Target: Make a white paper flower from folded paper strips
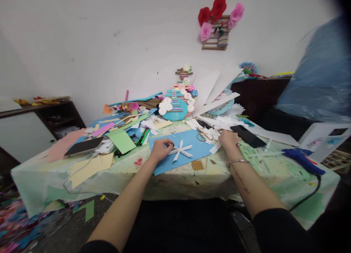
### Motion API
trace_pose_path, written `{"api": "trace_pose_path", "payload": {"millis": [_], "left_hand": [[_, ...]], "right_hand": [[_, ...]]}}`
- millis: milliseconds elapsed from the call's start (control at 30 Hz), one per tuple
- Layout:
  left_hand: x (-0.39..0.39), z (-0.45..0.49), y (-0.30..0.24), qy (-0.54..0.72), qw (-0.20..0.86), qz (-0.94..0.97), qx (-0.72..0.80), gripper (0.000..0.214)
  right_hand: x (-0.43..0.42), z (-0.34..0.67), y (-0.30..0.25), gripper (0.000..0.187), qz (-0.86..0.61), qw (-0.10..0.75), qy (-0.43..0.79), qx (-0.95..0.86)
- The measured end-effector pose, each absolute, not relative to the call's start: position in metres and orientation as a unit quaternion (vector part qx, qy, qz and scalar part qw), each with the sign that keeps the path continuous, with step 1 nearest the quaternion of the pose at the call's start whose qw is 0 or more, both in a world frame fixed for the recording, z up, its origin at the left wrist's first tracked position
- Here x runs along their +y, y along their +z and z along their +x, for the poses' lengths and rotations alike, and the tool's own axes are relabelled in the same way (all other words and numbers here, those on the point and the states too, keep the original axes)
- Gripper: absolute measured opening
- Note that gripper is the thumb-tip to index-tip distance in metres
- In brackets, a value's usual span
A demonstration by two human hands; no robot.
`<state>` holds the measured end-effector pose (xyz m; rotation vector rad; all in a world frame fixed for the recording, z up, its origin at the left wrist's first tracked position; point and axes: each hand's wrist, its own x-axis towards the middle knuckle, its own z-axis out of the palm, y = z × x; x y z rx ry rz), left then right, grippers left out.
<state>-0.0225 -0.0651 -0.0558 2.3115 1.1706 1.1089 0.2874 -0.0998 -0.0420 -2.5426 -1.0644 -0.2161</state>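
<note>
A white six-armed paper star (180, 150) made of narrow folded strips lies on a blue sheet of paper (164, 167). At its left arm is my left hand (161, 149), with thumb and fingers pinched together there. My right hand (229, 139) reaches down among white paper scraps (215, 147) between the scissors and the black phone. Its back faces me, and the fingertips are largely hidden, so any small thing under them cannot be made out. Gold-handled scissors (202, 136) rest at the blue sheet's upper right edge.
A blue glue gun (303, 161) lies at the right, its cord hanging over the edge. A black phone (248, 136) is beside my right hand. Coloured paper scraps (122, 140), a green cutter (143, 136) and another phone (83, 146) crowd the left. Decorated crafts (175, 108) stand behind.
</note>
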Motion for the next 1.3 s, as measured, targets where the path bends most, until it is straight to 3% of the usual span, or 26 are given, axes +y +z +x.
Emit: {"api": "trace_pose_path", "payload": {"millis": [233,433,567,667,833,1033,1300], "left_hand": [[-0.063,-0.022,-0.056,0.395,0.106,0.843,0.349,0.016],[-0.065,-0.021,-0.057,0.336,0.156,0.857,0.359,0.018],[-0.066,-0.021,-0.057,0.331,0.193,0.842,0.379,0.018],[-0.067,-0.020,-0.055,0.332,0.209,0.829,0.398,0.022],[-0.071,-0.019,-0.052,0.351,0.182,0.857,0.332,0.034],[-0.070,-0.018,-0.053,0.368,0.143,0.871,0.294,0.010],[-0.074,-0.020,-0.050,0.358,0.248,0.843,0.317,0.019]], "right_hand": [[-0.107,0.281,-0.035,0.030,-0.899,0.204,-0.121,-0.368],[-0.107,0.264,-0.030,0.028,-0.825,0.261,-0.161,-0.475],[-0.099,0.239,-0.031,0.025,-0.687,0.266,-0.025,-0.676],[-0.095,0.221,-0.027,0.021,-0.632,0.252,0.065,-0.730],[-0.088,0.201,-0.024,0.026,-0.614,0.206,0.208,-0.733],[-0.084,0.191,-0.039,0.019,-0.582,0.309,0.317,-0.682],[-0.096,0.186,-0.031,0.021,-0.480,0.353,0.477,-0.647]]}}
